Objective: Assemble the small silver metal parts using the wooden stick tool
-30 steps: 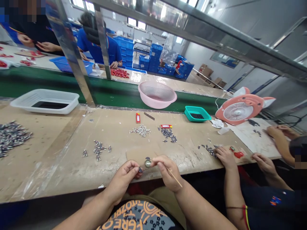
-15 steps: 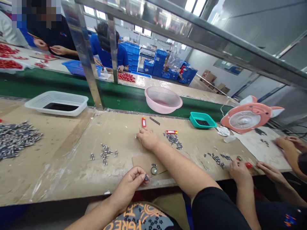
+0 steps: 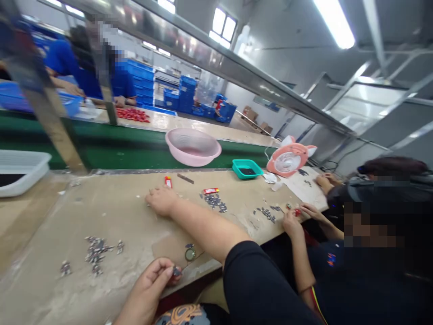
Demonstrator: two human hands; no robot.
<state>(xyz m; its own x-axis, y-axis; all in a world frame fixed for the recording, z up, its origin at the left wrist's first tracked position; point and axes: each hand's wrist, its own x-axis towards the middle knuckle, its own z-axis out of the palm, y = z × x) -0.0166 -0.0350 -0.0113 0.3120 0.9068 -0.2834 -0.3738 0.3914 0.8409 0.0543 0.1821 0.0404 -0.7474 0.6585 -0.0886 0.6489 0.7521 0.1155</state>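
My left hand (image 3: 152, 282) is at the near edge of the bench, its fingers pinched on a small dark metal part (image 3: 176, 271). My right hand (image 3: 162, 201) is stretched far out over the bench, resting knuckles-up on the spot where a small pile of silvery parts lay; its fingers curl down and what they grip is hidden. A round green-and-metal piece (image 3: 190, 254) lies on a cardboard sheet (image 3: 169, 248) between my hands. A loose cluster of small metal parts (image 3: 96, 250) lies to the left.
A pink basin (image 3: 192, 146) and teal tray (image 3: 246, 168) stand by the green conveyor (image 3: 111, 151). A red lighter (image 3: 168, 182), another pile of dark parts (image 3: 214, 201) and a pink fan (image 3: 288, 160) are further right. A co-worker's hands (image 3: 297, 216) work at my right.
My right hand left the round piece and reached forward to the pile of silvery parts. My view has swung to the right; my left hand still pinches its small part.
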